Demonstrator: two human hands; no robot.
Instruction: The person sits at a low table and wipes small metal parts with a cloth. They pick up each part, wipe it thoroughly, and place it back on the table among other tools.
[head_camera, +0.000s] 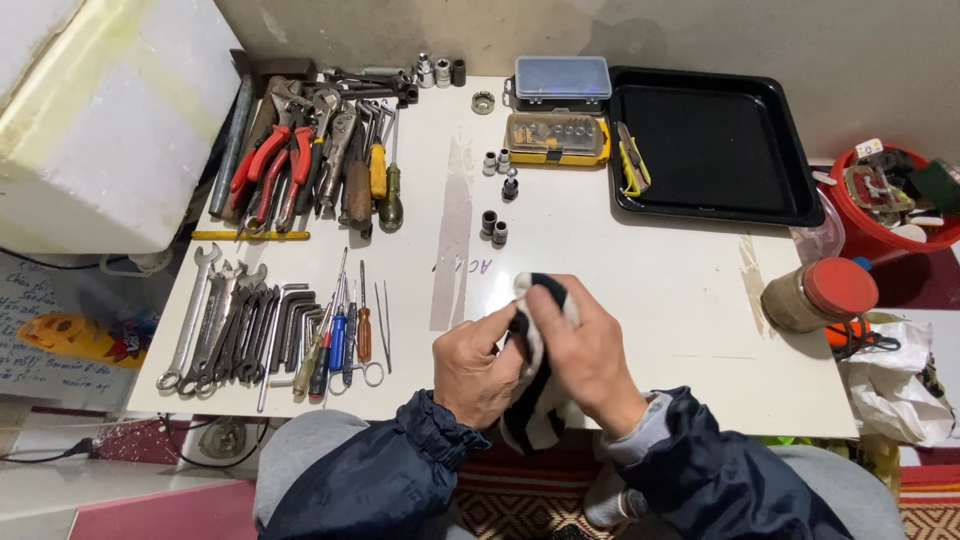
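Both my hands meet at the near edge of a white table (620, 260). My left hand (475, 370) and my right hand (585, 355) are closed around a black and white cloth (535, 330) bunched between them. Whatever may be wrapped inside the cloth is hidden. Dark blue jacket sleeves cover both forearms.
Pliers and screwdrivers (320, 160) lie at the far left, wrenches and hex keys (260, 325) below them. Small sockets (497, 195) dot the middle. Two plastic bit cases (558, 110) and a black tray (712, 145) sit at the back. A red-lidded jar (818, 295) stands right.
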